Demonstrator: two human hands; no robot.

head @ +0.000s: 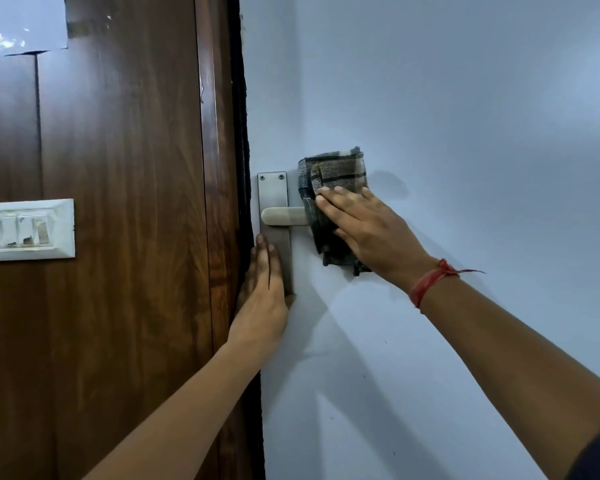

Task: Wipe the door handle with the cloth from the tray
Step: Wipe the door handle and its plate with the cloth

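Cloth on the lever's free end

The right hand (pixel 368 230) pressed the soft, limp cloth (pixel 333 188) flat over the door handle (pixel 283 216); the left hand (pixel 265 285) lay open, bracing the plate.

Lighting was soft and kinda cool, pretty even across the pale door (pixel 465 98). Light seemed to come from up and left, since the right hand (pixel 368 230) and the cloth (pixel 333 174) it pressed threw faint grey shadows just right of the grip, and both forearms dropped long diagonal ones below it. Glare smeared a shiny sheet (pixel 18 26) far up-left of the grip. Edges bowed from the wide lens; overall slightly soft.
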